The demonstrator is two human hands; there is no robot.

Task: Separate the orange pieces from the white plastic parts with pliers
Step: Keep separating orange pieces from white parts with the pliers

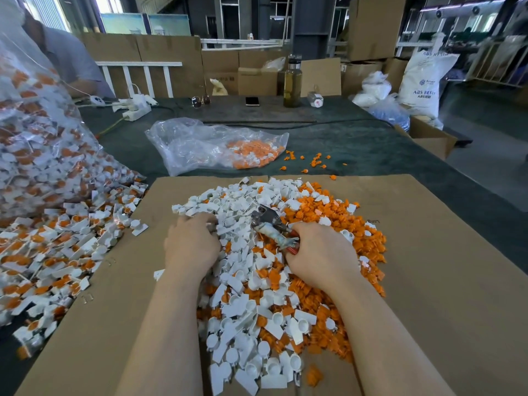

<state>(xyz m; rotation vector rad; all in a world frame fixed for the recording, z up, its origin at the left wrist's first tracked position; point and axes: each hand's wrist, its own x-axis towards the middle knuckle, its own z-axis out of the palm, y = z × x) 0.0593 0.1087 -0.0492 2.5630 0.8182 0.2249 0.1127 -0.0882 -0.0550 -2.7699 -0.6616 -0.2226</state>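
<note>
A heap of white plastic parts (243, 270) and loose orange pieces (323, 221) lies on a sheet of cardboard (428, 281) in front of me. My right hand (320, 255) grips the handles of metal pliers (271, 224), whose jaws point up and left over the heap. Fingers curled, my left hand (191, 244) rests on the white parts at the heap's left side; whether it holds one is hidden. Unseparated white parts with orange inserts (57, 247) spill over the left of the table.
A big clear bag (34, 144) of unseparated parts leans at the left. A smaller clear bag (217, 144) with orange pieces lies beyond the cardboard. Further back are a bottle (293, 81), a phone (252, 101), sunglasses (201, 100) and a power strip (136, 111). A person sits at the far left.
</note>
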